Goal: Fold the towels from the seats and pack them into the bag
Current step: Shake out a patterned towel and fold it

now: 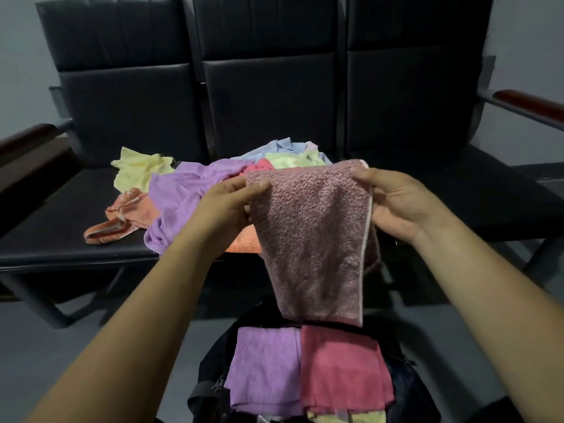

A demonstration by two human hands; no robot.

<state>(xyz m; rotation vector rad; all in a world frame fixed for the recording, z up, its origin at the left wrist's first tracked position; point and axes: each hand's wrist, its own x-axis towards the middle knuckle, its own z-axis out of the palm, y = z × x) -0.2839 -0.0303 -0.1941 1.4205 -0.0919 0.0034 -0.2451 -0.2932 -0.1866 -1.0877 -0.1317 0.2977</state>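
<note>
A dusty-pink terry towel (311, 239) hangs folded in the air in front of the seats. My left hand (225, 203) pinches its top left corner and my right hand (393, 199) pinches its top right corner. Below it on the floor lies an open black bag (210, 377) with a folded purple towel (265, 367) and a folded pink towel (345, 367) side by side on top. On the middle seat lies a loose heap: a purple towel (180, 196), a yellow one (137, 172), an orange one (125, 218) and pale blue and green ones (290, 154).
A row of three black padded seats (61, 227) with wooden armrests (531, 102) stands against a grey wall. The right seat (488, 190) is bare. Grey floor lies around the bag.
</note>
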